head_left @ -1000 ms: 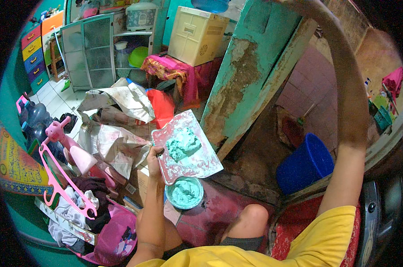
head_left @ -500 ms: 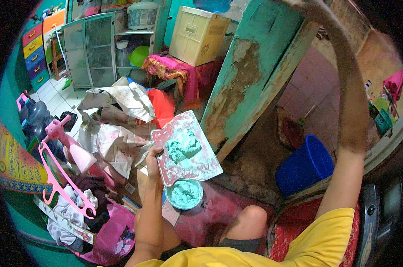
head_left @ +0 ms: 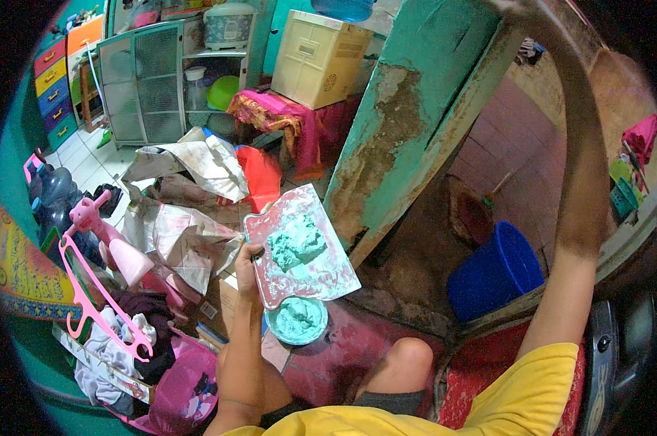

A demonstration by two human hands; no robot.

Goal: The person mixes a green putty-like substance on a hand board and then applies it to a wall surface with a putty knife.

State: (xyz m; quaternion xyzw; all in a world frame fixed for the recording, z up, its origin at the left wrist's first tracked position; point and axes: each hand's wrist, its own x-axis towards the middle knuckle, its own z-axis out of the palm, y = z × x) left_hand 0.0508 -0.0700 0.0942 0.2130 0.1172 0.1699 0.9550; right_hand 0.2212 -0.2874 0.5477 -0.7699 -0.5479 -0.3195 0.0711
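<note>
My left hand (head_left: 247,267) grips the left edge of a flat, smeared board (head_left: 334,275), closed on it. A lumpy mound of turquoise paste (head_left: 296,243) lies on the board. Just below the board, a small bowl (head_left: 324,324) on the reddish tiles holds more of this paste. My right arm stretches far up along the right side, and my right hand (head_left: 516,13) is at the top edge beside the upper part of the worn turquoise door (head_left: 408,94). Its fingers are cut off and unclear there, so whether it holds anything is hidden.
A blue bucket (head_left: 492,272) stands beyond the doorway at right. Crumpled sacks (head_left: 190,240) spread over the floor at left, near a pink hanger (head_left: 99,301) and a pink basket (head_left: 187,385) of clothes. A cream box (head_left: 317,62) sits on a cloth-covered table.
My right hand has shifted slightly right along the top edge. The board stays in my left hand, and the view has moved a little.
</note>
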